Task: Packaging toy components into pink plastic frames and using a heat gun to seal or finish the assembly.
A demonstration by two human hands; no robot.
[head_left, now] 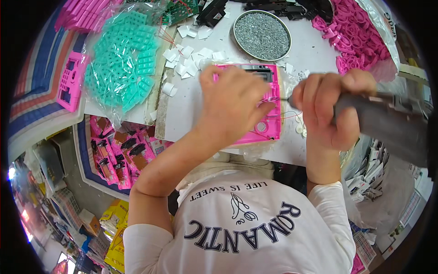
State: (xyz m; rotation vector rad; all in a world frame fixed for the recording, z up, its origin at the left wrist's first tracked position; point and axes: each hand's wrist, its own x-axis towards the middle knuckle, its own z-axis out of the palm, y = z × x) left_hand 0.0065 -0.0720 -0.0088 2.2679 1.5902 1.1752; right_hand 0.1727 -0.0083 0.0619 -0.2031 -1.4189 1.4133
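A pink plastic casing [272, 122] lies on the white worktop in front of me, with a dark part at its far end and a thin red wire at its right edge. My left hand [235, 98] is over the casing, blurred, its fingers curled and thumb drawn in near the right side; whatever they pinch is hidden. My right hand [326, 102] is closed around a dark electric screwdriver [383, 121], held nearly level. Its thin bit points left toward my left fingertips. Whether the bit touches a screw cannot be made out.
A round tin of small screws [262, 36] stands beyond the casing. White paper pieces [185, 61] lie scattered. At left sits a clear bag of turquoise keypads [123, 64]; far right, a heap of pink rings [356, 34]. Pink assemblies [118, 153] fill a box below the table's left edge.
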